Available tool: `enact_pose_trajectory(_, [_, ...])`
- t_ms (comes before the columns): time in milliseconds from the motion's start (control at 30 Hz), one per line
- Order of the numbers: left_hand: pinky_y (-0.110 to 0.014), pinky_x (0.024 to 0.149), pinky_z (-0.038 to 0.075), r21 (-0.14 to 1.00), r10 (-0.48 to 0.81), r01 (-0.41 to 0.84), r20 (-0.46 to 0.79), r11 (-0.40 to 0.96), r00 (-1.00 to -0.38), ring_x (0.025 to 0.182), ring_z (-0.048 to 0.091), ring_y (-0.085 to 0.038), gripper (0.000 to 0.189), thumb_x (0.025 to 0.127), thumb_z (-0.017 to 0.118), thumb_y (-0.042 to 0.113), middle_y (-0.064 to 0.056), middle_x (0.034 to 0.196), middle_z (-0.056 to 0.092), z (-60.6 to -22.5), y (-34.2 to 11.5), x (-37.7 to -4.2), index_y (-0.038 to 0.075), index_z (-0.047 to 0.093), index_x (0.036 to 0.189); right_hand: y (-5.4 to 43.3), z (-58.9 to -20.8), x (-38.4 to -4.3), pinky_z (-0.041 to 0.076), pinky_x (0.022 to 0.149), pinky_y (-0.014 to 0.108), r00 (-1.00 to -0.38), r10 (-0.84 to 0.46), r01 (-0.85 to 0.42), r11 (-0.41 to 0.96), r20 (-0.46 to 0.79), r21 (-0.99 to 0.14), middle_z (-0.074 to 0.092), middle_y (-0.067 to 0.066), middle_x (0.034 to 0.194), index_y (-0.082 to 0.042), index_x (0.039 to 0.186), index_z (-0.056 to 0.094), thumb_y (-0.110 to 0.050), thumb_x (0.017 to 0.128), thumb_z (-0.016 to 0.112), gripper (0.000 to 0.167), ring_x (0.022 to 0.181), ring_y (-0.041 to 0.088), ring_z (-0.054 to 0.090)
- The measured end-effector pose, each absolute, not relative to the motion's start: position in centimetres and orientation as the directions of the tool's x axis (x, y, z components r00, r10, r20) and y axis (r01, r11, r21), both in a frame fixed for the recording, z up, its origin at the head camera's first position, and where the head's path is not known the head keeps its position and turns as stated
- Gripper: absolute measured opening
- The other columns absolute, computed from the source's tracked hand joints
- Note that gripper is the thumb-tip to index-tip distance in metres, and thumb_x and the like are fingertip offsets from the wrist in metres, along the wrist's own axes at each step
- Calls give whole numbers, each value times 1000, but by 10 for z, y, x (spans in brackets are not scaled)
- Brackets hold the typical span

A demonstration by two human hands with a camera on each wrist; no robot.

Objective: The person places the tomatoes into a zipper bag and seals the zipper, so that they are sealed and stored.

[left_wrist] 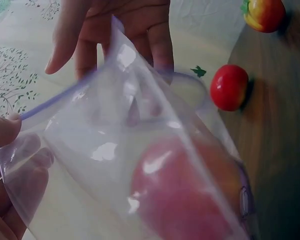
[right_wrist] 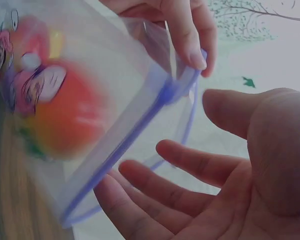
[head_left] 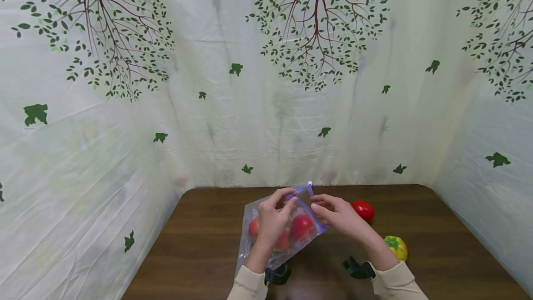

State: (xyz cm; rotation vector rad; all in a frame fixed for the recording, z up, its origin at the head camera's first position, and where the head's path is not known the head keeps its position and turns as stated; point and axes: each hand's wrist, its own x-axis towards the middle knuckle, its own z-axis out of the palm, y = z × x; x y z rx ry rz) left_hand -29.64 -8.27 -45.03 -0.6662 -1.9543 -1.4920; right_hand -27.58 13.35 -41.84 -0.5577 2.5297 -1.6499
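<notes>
A clear zip bag [head_left: 246,263] with a purple zip edge hangs tilted over the table, its mouth parted. Inside are several red, peach-like fruits [head_left: 301,227], blurred through the plastic. My left hand [head_left: 275,219] pinches the bag's rim between thumb and fingers, as the right wrist view also shows. At the other side of the mouth is my right hand [head_left: 339,215], fingers loosely bent and thumb apart. In the right wrist view its fingers [right_wrist: 190,160] touch or nearly touch the purple zip edge [right_wrist: 125,150]; I cannot tell whether some lie behind it.
A shiny red tomato-like fruit [head_left: 363,210] lies on the brown table [head_left: 200,240] beyond my right hand. Nearer, by the right forearm, sits a yellow and red fruit or pepper [head_left: 396,247] with a green top. A leaf-printed curtain [head_left: 266,119] surrounds the table.
</notes>
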Motion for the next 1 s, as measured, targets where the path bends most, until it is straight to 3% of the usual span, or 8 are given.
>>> enact_pose_trajectory(167, [-29, 75, 59, 681, 39, 690, 704, 245, -709, 83, 68, -16, 22, 93, 74, 14, -1, 105, 74, -452, -81, -298, 14, 72, 114, 133, -418, -273, 59, 79, 44, -933, -331, -263, 354, 143, -898, 66, 16, 124, -3, 136, 58, -36, 103, 58, 47, 96, 28, 70])
enact_pose_trajectory(467, [-35, 70, 60, 682, 31, 693, 707, 236, -706, 78, 66, -15, 20, 92, 76, 14, -1, 100, 74, -449, -79, -296, 13, 73, 111, 143, -415, -269, 58, 82, 46, -948, -276, -272, 437, 160, -857, 68, 9, 121, -13, 130, 64, -41, 95, 69, 45, 106, 34, 66])
enact_pose_trajectory(767, [-30, 76, 59, 670, 60, 707, 715, 225, -697, 85, 68, -14, 20, 94, 74, 19, 0, 105, 74, -448, -80, -295, 14, 73, 114, 162, -408, -264, 56, 84, 40, -946, -240, -315, 543, 216, -778, 69, 1, 121, -20, 129, 64, -36, 94, 72, 40, 108, 21, 67])
enact_pose_trajectory(1000, [-34, 77, 60, 681, 64, 700, 705, 218, -706, 86, 68, -14, 20, 94, 73, 18, 0, 105, 74, -449, -81, -296, 15, 73, 114, 178, -411, -260, 55, 83, 36, -934, -251, -356, 610, 254, -708, 67, -1, 123, -18, 129, 64, -38, 92, 74, 44, 105, 19, 66])
